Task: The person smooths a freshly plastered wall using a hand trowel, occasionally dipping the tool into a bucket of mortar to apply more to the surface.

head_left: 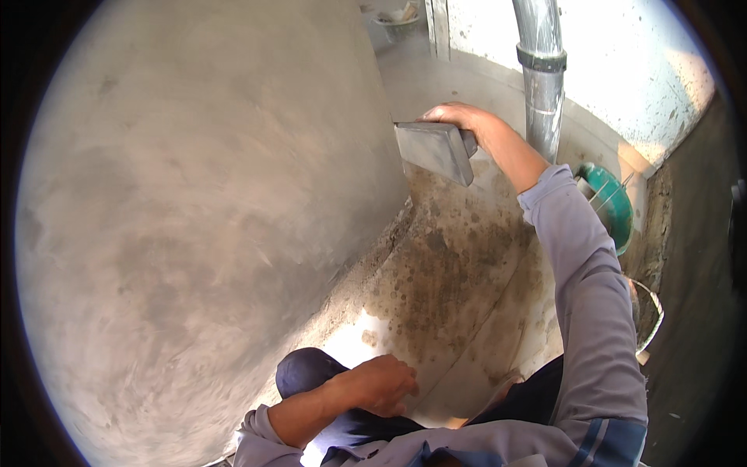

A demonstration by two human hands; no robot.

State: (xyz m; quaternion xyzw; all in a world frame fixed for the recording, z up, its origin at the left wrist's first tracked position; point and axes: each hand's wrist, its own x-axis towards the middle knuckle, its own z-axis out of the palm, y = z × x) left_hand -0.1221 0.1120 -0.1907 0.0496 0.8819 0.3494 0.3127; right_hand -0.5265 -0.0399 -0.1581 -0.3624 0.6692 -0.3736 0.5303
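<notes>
My right hand (455, 115) is stretched out ahead and grips a grey rectangular plastering float (433, 149) from its far side. The float's left end is at the vertical edge of the grey plastered wall (210, 156); I cannot tell whether it touches. Fingers hide most of its handle. My left hand (381, 385) hangs near my bent knee with its fingers loosely curled, and no tool shows in it. The wall's surface is smooth, with faint swirls and darker damp patches.
A grey vertical pipe (542, 86) stands beyond my right forearm. To the right are a green bucket (611, 206) with thin rods in it and a rope handle (655, 319). Another container (399, 27) sits at the back. The floor (443, 272) is stained with splatter.
</notes>
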